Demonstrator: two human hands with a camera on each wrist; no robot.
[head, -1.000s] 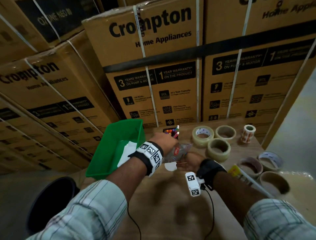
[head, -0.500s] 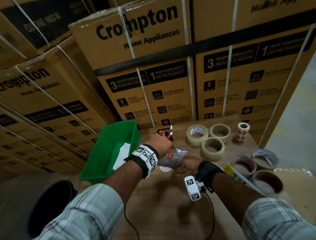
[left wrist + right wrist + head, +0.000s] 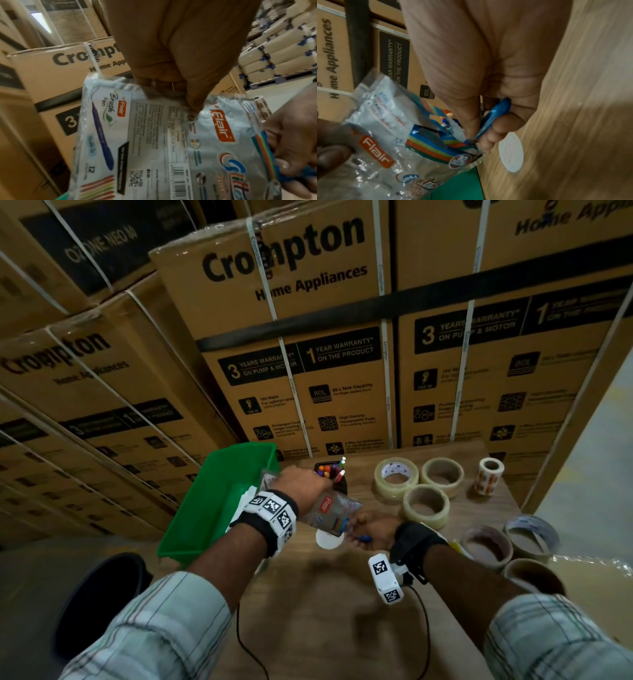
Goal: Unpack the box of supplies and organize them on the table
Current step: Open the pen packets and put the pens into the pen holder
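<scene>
My left hand (image 3: 301,479) pinches the top edge of clear Flair pen packets (image 3: 330,513) (image 3: 171,142) and holds them above the wooden table (image 3: 325,611). At the packet's lower end, my right hand (image 3: 371,530) grips a blue pen (image 3: 363,540) (image 3: 494,115) that comes out of the packet's open end (image 3: 464,143). A black pen holder (image 3: 337,479) full of coloured pens stands just behind my left hand. The green bin (image 3: 205,508) with white papers in it sits at the table's left.
Several tape rolls (image 3: 426,505) lie on the right half of the table, with a small sticker roll (image 3: 490,475) at the far right. A round white sticker (image 3: 329,539) lies under the packet. Stacked cardboard cartons (image 3: 308,337) wall the back. A dark bin (image 3: 102,604) stands on the floor left.
The right hand has drawn a blue pen out of the packet's lower end. The left hand still holds the packet in about the same place.
</scene>
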